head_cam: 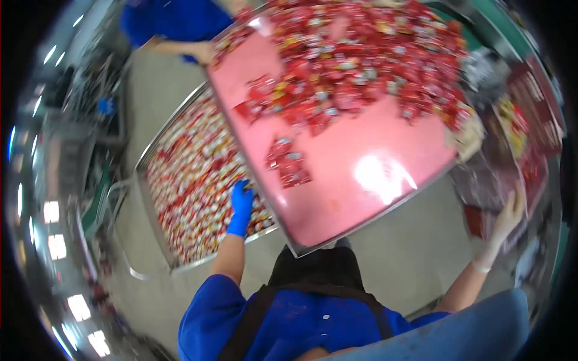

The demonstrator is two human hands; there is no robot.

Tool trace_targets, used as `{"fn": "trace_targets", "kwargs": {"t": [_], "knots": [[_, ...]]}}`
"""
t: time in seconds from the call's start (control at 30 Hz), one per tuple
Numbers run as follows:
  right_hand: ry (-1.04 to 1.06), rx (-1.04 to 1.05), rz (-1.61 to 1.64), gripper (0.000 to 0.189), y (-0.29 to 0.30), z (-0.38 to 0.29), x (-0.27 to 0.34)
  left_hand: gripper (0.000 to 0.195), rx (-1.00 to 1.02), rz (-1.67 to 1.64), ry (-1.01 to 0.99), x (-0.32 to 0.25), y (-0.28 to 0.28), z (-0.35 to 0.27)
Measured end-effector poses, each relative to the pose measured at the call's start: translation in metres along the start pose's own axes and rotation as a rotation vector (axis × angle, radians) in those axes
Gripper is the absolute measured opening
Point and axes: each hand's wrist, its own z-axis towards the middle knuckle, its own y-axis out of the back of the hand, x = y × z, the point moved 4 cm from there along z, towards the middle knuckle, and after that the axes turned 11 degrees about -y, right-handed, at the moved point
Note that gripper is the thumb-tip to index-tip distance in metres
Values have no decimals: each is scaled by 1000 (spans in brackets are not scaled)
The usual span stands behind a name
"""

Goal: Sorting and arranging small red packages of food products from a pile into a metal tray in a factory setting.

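My left hand (242, 205), in a blue glove, is over the near side of a metal bin (156, 221) full of small red, white and yellow wrapped pieces (198, 176). Its fingers are blurred beside the table rim, so I cannot tell if they hold anything. Out to the right, my right hand (509, 216), in a pale glove, grips the lower edge of a clear plastic bag (535, 173) with red and yellow packets inside. Before me a pink-topped table (334, 194) with a metal rim bears a heap of shiny red packets (343, 76). Several packets (289, 162) lie apart from the heap.
A person in blue (176, 22) stands at the far left, a hand (203, 52) at the table's edge. A cream glove or cloth (469, 133) is at the right corner. Tubular metal framing (115, 216) runs beside the bin.
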Motion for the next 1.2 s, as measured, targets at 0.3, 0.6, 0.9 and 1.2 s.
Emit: {"fn": "trace_targets", "kwargs": {"t": [0.3, 0.6, 0.9, 1.2], "knots": [[416, 1005, 141, 28, -314, -314, 215, 31, 70, -107, -88, -8, 34, -87], [130, 1066, -155, 63, -393, -354, 214, 27, -30, -289, 231, 92, 124, -139], [-729, 1102, 400, 42, -349, -352, 213, 23, 102, -568, 13, -31, 127, -46], [-771, 751, 914, 44, -311, -238, 180, 22, 385, -596, -317, -194, 72, -12]]}}
